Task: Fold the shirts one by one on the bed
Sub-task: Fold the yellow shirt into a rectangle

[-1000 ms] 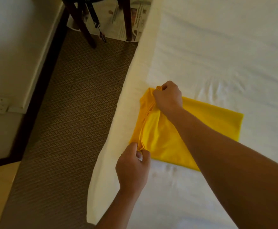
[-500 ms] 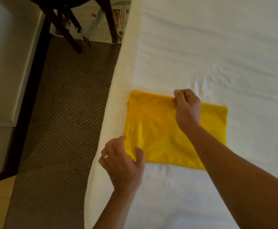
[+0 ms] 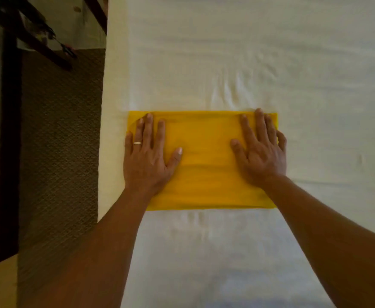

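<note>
Folded yellow shirt (image 3: 204, 161) on the bed (image 3: 248, 52): left hand (image 3: 148, 156) and right hand (image 3: 261, 152), fingers spread, press flat on its two ends.

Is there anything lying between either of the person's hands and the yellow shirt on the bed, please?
Nothing visible does. The left hand and the right hand both lie flat, fingers straight, directly on the folded yellow shirt, which rests on the white bed near its left edge.
</note>
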`<state>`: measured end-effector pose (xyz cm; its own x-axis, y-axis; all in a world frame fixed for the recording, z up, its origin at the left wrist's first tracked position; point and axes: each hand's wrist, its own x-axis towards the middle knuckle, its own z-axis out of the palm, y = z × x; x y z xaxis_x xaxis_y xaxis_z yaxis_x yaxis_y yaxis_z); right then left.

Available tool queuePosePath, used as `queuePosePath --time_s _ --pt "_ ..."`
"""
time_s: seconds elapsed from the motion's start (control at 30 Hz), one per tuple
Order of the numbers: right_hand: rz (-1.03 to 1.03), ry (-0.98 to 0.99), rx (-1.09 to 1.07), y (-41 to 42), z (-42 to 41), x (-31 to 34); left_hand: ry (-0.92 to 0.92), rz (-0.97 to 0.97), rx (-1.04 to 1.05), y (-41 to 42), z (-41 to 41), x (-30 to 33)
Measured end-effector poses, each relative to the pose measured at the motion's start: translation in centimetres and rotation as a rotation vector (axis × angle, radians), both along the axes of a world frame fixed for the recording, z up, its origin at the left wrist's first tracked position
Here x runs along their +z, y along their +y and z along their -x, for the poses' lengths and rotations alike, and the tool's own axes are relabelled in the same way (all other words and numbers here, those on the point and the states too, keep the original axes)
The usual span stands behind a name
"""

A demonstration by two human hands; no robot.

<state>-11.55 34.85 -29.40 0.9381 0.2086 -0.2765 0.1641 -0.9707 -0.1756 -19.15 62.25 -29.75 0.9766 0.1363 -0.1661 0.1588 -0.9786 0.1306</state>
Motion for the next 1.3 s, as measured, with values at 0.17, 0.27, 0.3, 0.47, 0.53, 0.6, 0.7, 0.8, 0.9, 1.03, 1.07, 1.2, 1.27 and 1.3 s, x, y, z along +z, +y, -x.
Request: queuePosePath --time_s 0.17,0.27,0.3,0.47,0.53,0.6,0.7,0.8,0.9,1.03,1.07,1.2,1.27,1.3 --pt "0.027 0.102 -0.029 -2.6 -0.2 0.9 0.025 -0.01 -0.016 0.1 -0.2 0.7" --pt "0.006 0.042 -0.043 -2.0 0.9 2.1 0.02 -0.013 -0.002 -0.6 0.6 2.3" --pt "-0.03 0.002 -0.02 -1.4 1.8 2.5 0.005 -0.013 0.0 -1.3 1.2 2.8" --pt "-0.019 -0.031 0.3 0.1 7.7 1.5 0.016 0.018 -0.034 -2.8 5.8 2.7" --pt "-0.005 -0.031 0.298 -1.3 8.1 0.9 0.021 0.001 -0.058 -1.5 6.5 2.3" --pt "-0.039 -0.041 0.316 -2.3 7.6 0.9 0.006 0.009 -0.066 -0.9 6.4 2.2" --pt "-0.205 -0.12 0.31 -2.3 5.2 1.9 -0.082 0.036 -0.028 -1.0 4.5 3.0" --pt "-0.231 -0.235 0.211 -1.5 0.9 2.9 -0.155 0.043 0.051 -0.7 0.9 4.2" --pt "-0.066 -0.082 0.172 -0.7 -3.6 4.1 -0.039 -0.048 0.021 0.2 -3.5 5.1" --pt "0.101 0.082 0.183 -0.1 -7.4 4.6 0.188 -0.047 -0.066 1.2 -7.9 5.2" --pt "0.108 0.093 0.181 0.1 -7.8 4.7 0.189 -0.051 -0.069 1.4 -8.4 5.3" --pt "0.081 0.134 0.204 0.0 -7.8 5.1 0.191 -0.036 -0.098 1.7 -8.3 5.4" --pt "0.01 0.097 0.193 -0.4 -7.6 5.9 0.131 -0.004 -0.089 1.9 -7.8 6.0" --pt "-0.045 0.086 0.165 -0.5 -7.6 6.5 0.093 0.028 -0.073 1.9 -7.6 6.6"
